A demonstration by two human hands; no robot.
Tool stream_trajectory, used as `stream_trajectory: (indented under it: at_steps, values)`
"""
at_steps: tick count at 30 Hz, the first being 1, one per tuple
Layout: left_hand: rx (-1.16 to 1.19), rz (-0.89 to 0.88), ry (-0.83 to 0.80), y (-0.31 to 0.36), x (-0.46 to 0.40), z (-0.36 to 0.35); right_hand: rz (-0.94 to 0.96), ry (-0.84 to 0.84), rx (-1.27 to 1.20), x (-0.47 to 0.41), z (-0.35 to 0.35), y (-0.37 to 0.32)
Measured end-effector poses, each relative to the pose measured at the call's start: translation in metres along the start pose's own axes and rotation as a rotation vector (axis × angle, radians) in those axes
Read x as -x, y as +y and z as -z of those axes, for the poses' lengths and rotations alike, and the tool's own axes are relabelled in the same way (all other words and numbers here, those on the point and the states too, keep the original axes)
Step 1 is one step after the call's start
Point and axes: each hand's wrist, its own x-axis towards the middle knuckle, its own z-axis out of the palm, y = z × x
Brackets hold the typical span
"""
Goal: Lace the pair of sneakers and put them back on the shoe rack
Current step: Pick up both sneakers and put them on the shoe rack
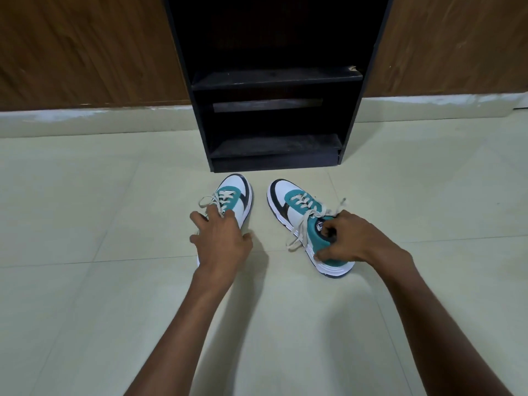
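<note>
Head view, looking forward and down across a tiled floor toward a black shoe rack standing against a wood-panelled wall. Two sneakers lie on the floor just in front of the rack's base, toes toward it, laces threaded through the eyelets with loose ends trailing. Left sneaker: long axis running nearly straight from the person to the rack; the left hand lies over its rear half with fingers spread, the fingertips at the lace ends and the thumb against the inner side (whether any lace is actually pinched cannot be told). Right sneaker: long axis angled, toe pointing up and to the left, heel nearer the person; the right hand grips it at the collar, fingers curled into the opening and thumb against the outer heel wall. Each sneaker lies directly ahead of its own hand, so neither arm need cross. The rack's shelves sit beyond the toes, along the same line as the left sneaker's axis; the lowest shelf is nearest. Judgement: lacing appears done or nearly so, and the coming move is probably a lift and forward push, with the right sneaker needing a slight turn to square its toe with the shelf opening.
</note>
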Motion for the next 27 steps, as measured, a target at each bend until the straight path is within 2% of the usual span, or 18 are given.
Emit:
stream_trajectory:
  at_steps: [7,10,14,17,21,27]
  values:
    - [0.387,-0.302,-0.116,0.000,-0.002,0.003,0.080,0.080,-0.104,-0.009,-0.024,-0.048]
    - [0.515,-0.272,0.000,0.003,0.007,-0.006,0.132,0.096,-0.071,-0.013,-0.029,-0.053]
    - [0.421,-0.095,0.065,0.004,0.017,-0.008,0.089,0.024,-0.126,-0.007,-0.012,-0.043]
    - [0.364,0.005,0.001,-0.002,0.011,0.001,0.049,0.077,-0.095,0.000,-0.013,-0.054]
    - [0.246,-0.048,-0.192,-0.013,0.002,0.003,0.089,0.203,-0.016,-0.001,-0.040,-0.095]
    - [0.253,-0.060,-0.162,-0.012,-0.002,0.003,0.041,0.211,-0.055,-0.011,-0.039,-0.114]
